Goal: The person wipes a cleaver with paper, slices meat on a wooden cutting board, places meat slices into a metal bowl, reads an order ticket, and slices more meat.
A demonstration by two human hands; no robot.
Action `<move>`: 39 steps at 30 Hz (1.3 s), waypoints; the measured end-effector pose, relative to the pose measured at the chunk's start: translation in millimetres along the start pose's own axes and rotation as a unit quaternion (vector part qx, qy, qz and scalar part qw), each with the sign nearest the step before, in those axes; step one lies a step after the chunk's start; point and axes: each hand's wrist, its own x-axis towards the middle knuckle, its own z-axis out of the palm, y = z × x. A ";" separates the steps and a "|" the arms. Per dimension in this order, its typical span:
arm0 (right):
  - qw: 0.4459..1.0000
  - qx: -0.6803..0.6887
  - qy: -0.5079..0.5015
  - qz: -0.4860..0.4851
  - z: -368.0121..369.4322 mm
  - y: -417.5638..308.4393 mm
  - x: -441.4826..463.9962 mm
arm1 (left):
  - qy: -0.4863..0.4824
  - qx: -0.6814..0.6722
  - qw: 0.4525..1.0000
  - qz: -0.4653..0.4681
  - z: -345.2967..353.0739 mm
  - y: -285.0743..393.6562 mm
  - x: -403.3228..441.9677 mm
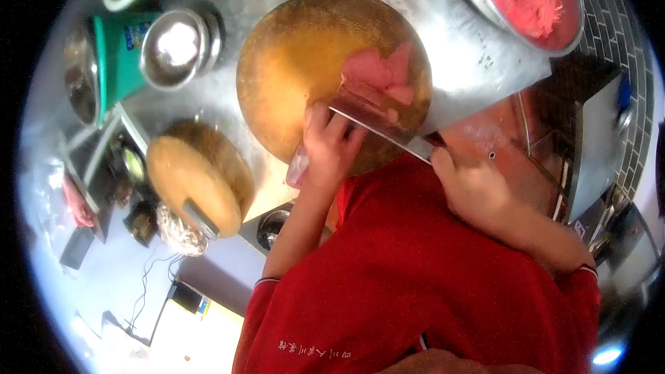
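A round wooden chopping board (277, 76) bears slices of pink meat (370, 69) on its right part. My right hand (474, 183) is closed round the handle end of a cleaver (381, 127), whose blade lies slanted across the board just below the slices. Beside the blade's left end, my left hand (332, 140) rests at the board's lower edge with its fingers bent and pressed down. Whatever lies under those fingers is hidden. A pale pinkish piece (298, 168) shows at the left of that wrist.
A metal bowl of red-pink meat (519, 0) stands at the upper right. Stacked metal bowls (173, 48) and a green container (121, 62) are at the left. Another round board (190, 180) with a metal blade (201, 218) on it is at the lower left.
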 end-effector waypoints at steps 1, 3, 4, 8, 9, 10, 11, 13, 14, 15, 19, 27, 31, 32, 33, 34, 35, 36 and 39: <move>1.000 -0.009 -0.022 0.011 -1.3 0.1 -2.3 | -0.005 0.002 1.000 -0.007 -1.0 2.3 1.0; 0.999 0.040 0.011 -0.008 3.2 1.5 16.4 | 0.000 -0.005 1.000 -0.009 -0.7 4.1 5.2; 0.997 0.065 0.027 -0.020 6.2 1.2 27.4 | 0.008 -0.013 1.000 -0.005 -1.2 4.7 6.3; 0.999 0.028 0.027 -0.033 16.1 -3.8 42.9 | 0.033 -0.033 0.999 0.028 -1.0 5.1 11.9; 0.999 0.018 0.020 -0.018 16.4 -7.9 33.5 | 0.030 -0.027 0.999 0.028 -1.9 5.9 10.0; 1.000 0.005 0.015 -0.006 15.7 -8.0 29.2 | 0.034 -0.019 0.999 0.030 -1.1 4.2 9.8; 1.000 -0.005 0.000 0.006 14.2 -6.8 25.2 | 0.034 -0.011 0.999 0.030 -0.7 1.8 9.5; 0.998 -0.016 -0.040 0.035 12.2 -8.3 14.4 | 0.021 -0.021 0.999 0.017 -1.6 0.4 5.0; 1.000 -0.005 -0.022 0.019 13.3 -8.7 20.4 | 0.017 -0.028 0.999 0.013 -0.8 -0.5 5.2; 1.000 0.004 -0.003 -0.001 14.5 -7.7 34.0 | 0.019 -0.034 0.999 0.017 -0.8 -0.9 7.7; 0.992 -0.032 0.086 -0.081 20.9 -12.2 98.2 | 0.039 -0.019 0.999 0.032 -1.0 2.8 14.0; 0.995 0.094 0.006 0.012 32.1 7.3 80.2 | 0.061 0.009 0.998 0.030 1.9 3.9 10.1; 0.996 0.076 -0.001 0.036 38.6 20.8 42.4 | 0.069 0.004 0.997 0.035 1.7 5.9 9.1; 0.998 0.046 -0.016 0.038 31.4 19.2 39.3 | 0.068 0.001 0.997 0.035 1.4 7.5 7.7; 0.998 0.055 -0.021 0.033 27.7 17.3 46.8 | 0.069 0.000 0.997 0.035 2.4 8.1 7.1; 0.997 0.065 -0.024 0.029 23.4 14.5 63.6 | 0.070 -0.002 0.997 0.036 3.5 8.0 6.9; 0.997 0.073 -0.025 0.023 19.7 16.3 75.4 | 0.073 -0.004 0.997 0.038 4.3 8.0 7.4; 0.996 0.085 -0.006 0.021 18.8 22.7 78.7 | 0.070 -0.001 0.997 0.043 4.4 7.8 8.0; 0.995 0.094 0.044 0.011 25.7 31.1 74.2 | 0.061 0.002 0.997 0.045 2.0 9.1 4.7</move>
